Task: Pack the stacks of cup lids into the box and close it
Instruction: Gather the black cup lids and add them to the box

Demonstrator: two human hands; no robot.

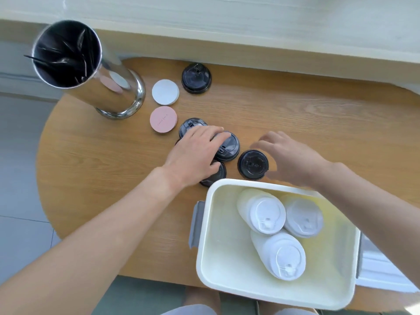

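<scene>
4 black lid stacks (228, 146) sit in a cluster at the middle of the tabletop (295, 114), just beyond the far rim of the box (205, 223). The left hand (195, 153) lies flat over this cluster, fingers straight and spread; its fingertips touch the middle stack, its palm covers part of the stack behind (189, 127) and of the near stack (216, 176), which touches the box rim. Its grip is open and presses rather than clasps. The right hand (293, 158) hovers just right of the fourth stack (253, 164), fingers loosely bent and blurred, holding nothing, grip open.

A fifth black stack (196, 78) stands apart near the tabletop's far edge. Inside the box, at the near right edge of the tabletop, 3 white lid stacks (268, 215) lean against each other in its right half; its left half is bare floor. A grey latch (196, 223) hangs on the box's left wall.

A white disc (165, 92) and a pink disc (163, 119) lie left of the black stacks, and a steel cylinder (95, 73) stands at the far left edge. The tabletop's right half and near left are bare wood.
</scene>
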